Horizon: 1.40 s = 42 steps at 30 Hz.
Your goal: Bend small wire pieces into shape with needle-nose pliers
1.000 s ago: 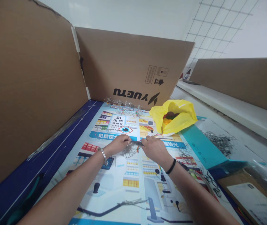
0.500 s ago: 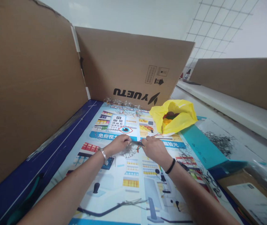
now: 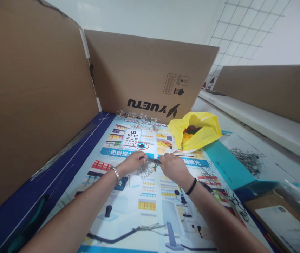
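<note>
Between my hands stretches a thin dark strip (image 3: 154, 161), too small to name more exactly. My left hand (image 3: 134, 161) pinches its left end, the fingers pressed together. At the other end my right hand (image 3: 173, 168) is closed on it, knuckles facing up. A small tangle of thin clear or silvery wire-like strands (image 3: 144, 169) lies just under the strip, by the left fingertips. Short red and green strands (image 3: 155, 167) show beside it. Beyond my right hand stands an open yellow bag (image 3: 197, 140) with dark red and orange-yellow contents.
Cardboard panels (image 3: 139, 66) wall off the back and left. Shiny strands (image 3: 139, 117) lie along the back edge of the printed sheet (image 3: 129, 211). A bundle of thin wires (image 3: 150, 227) lies near the front. At right are a teal folder (image 3: 231, 168) and a heap of small metallic pieces (image 3: 247, 160).
</note>
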### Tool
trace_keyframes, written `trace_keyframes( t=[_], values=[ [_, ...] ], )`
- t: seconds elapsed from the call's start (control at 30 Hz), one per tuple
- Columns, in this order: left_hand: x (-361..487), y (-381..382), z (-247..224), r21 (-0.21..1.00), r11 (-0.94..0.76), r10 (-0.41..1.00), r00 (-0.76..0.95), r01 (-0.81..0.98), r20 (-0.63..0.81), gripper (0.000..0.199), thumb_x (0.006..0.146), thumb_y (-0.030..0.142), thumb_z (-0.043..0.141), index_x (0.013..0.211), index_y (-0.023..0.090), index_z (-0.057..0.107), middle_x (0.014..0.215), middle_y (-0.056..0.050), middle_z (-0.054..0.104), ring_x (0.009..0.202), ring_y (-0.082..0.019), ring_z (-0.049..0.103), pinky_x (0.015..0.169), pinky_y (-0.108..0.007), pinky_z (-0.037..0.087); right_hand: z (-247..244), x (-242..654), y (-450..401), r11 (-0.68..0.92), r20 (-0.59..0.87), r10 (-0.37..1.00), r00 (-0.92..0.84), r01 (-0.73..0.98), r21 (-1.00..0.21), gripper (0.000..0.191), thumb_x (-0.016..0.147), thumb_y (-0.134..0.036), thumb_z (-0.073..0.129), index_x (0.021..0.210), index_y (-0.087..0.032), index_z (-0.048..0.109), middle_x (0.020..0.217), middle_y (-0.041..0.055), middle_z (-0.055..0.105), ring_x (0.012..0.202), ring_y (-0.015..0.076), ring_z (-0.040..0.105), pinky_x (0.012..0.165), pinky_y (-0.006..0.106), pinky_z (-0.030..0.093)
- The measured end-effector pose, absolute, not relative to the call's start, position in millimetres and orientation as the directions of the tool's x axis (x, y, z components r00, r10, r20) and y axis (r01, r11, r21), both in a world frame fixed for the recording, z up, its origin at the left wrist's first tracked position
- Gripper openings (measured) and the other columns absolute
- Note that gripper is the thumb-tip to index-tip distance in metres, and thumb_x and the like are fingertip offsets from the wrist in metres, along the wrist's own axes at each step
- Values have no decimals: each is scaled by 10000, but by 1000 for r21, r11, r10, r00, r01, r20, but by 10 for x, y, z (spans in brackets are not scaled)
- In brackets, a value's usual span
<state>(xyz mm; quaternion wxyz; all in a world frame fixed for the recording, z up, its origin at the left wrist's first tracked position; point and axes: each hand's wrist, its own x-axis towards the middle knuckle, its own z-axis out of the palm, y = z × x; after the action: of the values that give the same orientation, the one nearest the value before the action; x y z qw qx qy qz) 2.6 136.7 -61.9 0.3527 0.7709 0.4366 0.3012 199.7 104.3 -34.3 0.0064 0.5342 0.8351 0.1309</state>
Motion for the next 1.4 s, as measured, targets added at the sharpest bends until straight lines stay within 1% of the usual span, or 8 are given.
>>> trace_keyframes(
  t=[0.17, 0.33, 0.63, 0.87, 1.17, 1.4],
  values=[
    [22, 1359, -613, 829, -355, 891, 426, 433, 158, 122, 716, 190, 427, 612, 154, 482, 629, 24, 466, 616, -105, 417, 581, -214, 325, -359, 2000, 1052, 377, 185, 888, -422, 896, 233, 210, 853, -361, 416, 880, -200, 548, 847, 68, 568, 805, 197, 510, 605, 268, 301],
    [33, 1341, -592, 843, -329, 896, 422, 426, 137, 139, 732, 212, 426, 615, 152, 469, 636, 26, 456, 623, -101, 411, 591, -212, 328, -394, 2037, 1077, 357, 241, 882, -405, 908, 219, 216, 858, -371, 412, 868, -194, 535, 833, 57, 562, 804, 193, 497, 616, 275, 295],
    [34, 1354, -620, 830, -330, 899, 417, 450, 131, 113, 724, 174, 433, 621, 154, 473, 626, 36, 446, 610, -94, 404, 583, -209, 320, -345, 2047, 1061, 431, 233, 840, -490, 863, 263, 180, 845, -316, 443, 850, -184, 565, 835, 73, 539, 837, 203, 448, 707, 304, 273],
    [39, 1340, -608, 814, -343, 899, 415, 468, 139, 118, 727, 165, 430, 625, 150, 488, 637, 30, 469, 626, -102, 420, 588, -212, 331, -299, 2031, 1029, 448, 242, 816, -525, 839, 310, 181, 855, -237, 405, 818, -186, 575, 808, 77, 533, 816, 207, 430, 673, 312, 251],
    [43, 1330, -603, 754, -380, 899, 406, 536, 164, 135, 732, 154, 419, 628, 153, 505, 656, 15, 496, 642, -116, 452, 601, -228, 336, -286, 1985, 1018, 424, 194, 852, -486, 859, 289, 166, 848, -208, 406, 832, -188, 570, 815, 83, 538, 804, 204, 449, 655, 306, 269],
    [52, 1335, -607, 726, -402, 894, 410, 558, 180, 131, 720, 125, 416, 639, 156, 515, 664, 13, 509, 641, -113, 460, 603, -225, 346, -307, 1978, 1021, 409, 163, 873, -461, 871, 273, 172, 851, -240, 404, 853, -197, 570, 825, 77, 558, 802, 209, 483, 626, 293, 302]
  ],
)
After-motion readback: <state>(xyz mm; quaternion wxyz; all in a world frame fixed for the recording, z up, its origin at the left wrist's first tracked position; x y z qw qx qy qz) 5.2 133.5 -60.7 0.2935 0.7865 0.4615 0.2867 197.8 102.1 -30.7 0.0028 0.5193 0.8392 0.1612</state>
